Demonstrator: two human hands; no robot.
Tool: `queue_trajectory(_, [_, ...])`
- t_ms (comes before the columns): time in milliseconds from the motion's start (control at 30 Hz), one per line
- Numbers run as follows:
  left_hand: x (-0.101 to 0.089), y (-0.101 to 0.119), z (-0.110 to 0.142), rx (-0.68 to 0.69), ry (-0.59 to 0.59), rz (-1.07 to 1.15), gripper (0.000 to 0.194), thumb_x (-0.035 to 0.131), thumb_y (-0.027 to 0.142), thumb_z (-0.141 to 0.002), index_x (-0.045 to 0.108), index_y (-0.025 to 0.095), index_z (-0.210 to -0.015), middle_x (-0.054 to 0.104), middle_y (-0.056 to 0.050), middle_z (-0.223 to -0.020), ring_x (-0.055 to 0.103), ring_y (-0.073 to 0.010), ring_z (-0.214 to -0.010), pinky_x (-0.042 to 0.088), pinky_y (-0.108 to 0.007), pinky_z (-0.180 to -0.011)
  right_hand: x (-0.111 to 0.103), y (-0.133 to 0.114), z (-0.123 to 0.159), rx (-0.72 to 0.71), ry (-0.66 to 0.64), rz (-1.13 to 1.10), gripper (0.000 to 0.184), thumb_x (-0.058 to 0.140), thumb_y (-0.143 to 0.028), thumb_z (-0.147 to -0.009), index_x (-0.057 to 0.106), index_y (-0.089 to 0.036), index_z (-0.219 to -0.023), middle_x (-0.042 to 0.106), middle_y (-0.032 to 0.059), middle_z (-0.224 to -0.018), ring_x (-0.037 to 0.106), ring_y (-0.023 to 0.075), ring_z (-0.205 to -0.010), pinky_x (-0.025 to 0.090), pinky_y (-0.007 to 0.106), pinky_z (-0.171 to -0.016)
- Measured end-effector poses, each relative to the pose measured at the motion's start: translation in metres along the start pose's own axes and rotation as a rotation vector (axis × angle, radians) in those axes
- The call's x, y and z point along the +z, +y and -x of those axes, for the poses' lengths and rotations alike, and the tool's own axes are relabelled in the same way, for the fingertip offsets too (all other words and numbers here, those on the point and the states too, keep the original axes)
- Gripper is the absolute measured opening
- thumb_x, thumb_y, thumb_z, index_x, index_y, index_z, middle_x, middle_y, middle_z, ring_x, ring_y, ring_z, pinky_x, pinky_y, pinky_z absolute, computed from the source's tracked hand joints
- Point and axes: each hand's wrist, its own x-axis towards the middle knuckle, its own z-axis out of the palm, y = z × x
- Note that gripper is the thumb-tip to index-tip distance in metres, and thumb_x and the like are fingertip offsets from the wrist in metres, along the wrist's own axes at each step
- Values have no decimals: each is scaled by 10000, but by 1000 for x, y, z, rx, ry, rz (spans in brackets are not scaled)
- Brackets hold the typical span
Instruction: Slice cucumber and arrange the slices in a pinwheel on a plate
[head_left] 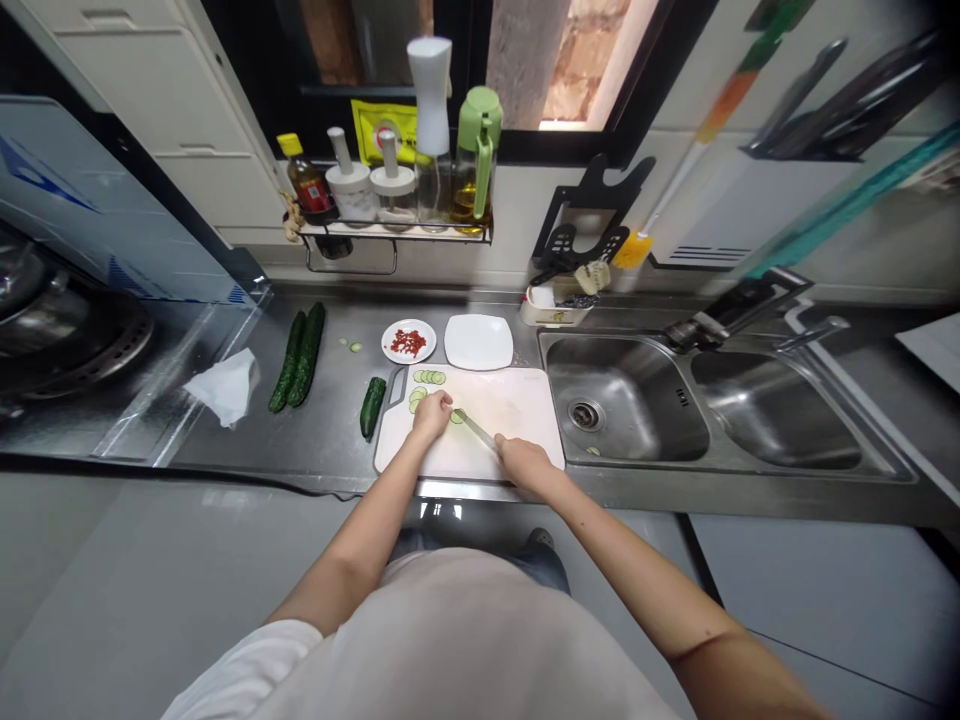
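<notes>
Cucumber slices [429,377] lie in an overlapping row near the upper left corner of the white cutting board [517,420], at the centre of the frame; a few more [417,397] sit just below that row, and a single slice [457,417] rests beside the knife [478,430]; the right hand [523,464] is clamped on the knife's handle, the blade slanting up and left across the board; the left hand [433,415] is bent with its fingers drawn in close to the blade's tip, though whether it pinches anything I cannot tell.

Left of the board, a cut length of cucumber [372,406] lies on the steel counter [337,445]; above the board stand a small white dish [387,345] of chopped red pieces [407,343] and, just right of it, a bare white plate [478,342]; farther left, two whole cucumbers [305,360] lie side by side, with a crumpled white tissue [227,387] beyond them; a double-basin sink [630,385] fills the right of the frame; at upper centre, a wire rack [397,234] carries a yellow-capped bottle [307,185], two white-lidded jars [350,187], a white-topped bottle [431,110] and a green-topped oil bottle [478,150].
</notes>
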Motion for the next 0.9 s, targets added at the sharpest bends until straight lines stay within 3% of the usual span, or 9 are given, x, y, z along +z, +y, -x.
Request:
queue_trajectory(400, [-1, 1, 1, 0, -13, 3, 211, 548, 110, -801, 682, 198, -939, 711, -39, -910, 620, -180, -903, 460, -267, -808, -11, 0, -1, -23, 4, 85, 369, 345, -73, -903, 516, -135, -1224, 677, 191, -1059, 647, 265, -1036, 469, 342, -796])
queue_trajectory(900, [-1, 0, 0, -2, -16, 3, 220, 560, 116, -787, 683, 204, -947, 707, -35, -886, 619, -186, -899, 463, -272, -807, -6, 3, 2, -26, 26, 74, 328, 374, -85, -918, 520, -142, -1206, 679, 194, -1046, 654, 261, -1028, 467, 341, -797])
